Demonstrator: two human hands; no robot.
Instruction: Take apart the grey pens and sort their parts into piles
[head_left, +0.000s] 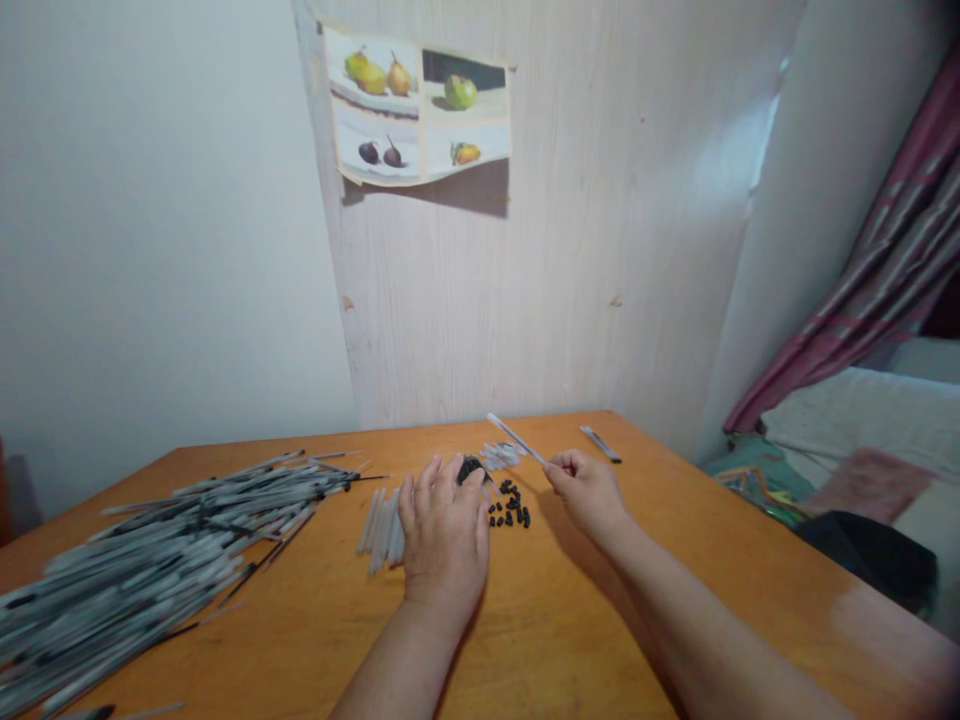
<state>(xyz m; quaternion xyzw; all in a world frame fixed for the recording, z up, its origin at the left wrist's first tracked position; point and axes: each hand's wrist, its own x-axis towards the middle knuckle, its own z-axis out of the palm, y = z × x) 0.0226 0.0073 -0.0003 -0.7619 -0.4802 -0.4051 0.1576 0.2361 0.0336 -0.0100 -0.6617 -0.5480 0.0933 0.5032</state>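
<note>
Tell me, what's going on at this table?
A person's right hand pinches a slim pale tube, held at a slant above the table. The left hand is spread low beside small black pieces and a row of pale tubes; whether it touches them is unclear. Farther left lies a large heap of thin sticks.

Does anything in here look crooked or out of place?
Yes, the fruit poster on the wall: its bottom edge curves up toward the right and casts a shadow below, so it seems to hang loose. Small black pieces lie scattered beside the left hand, perhaps deliberately.
</note>
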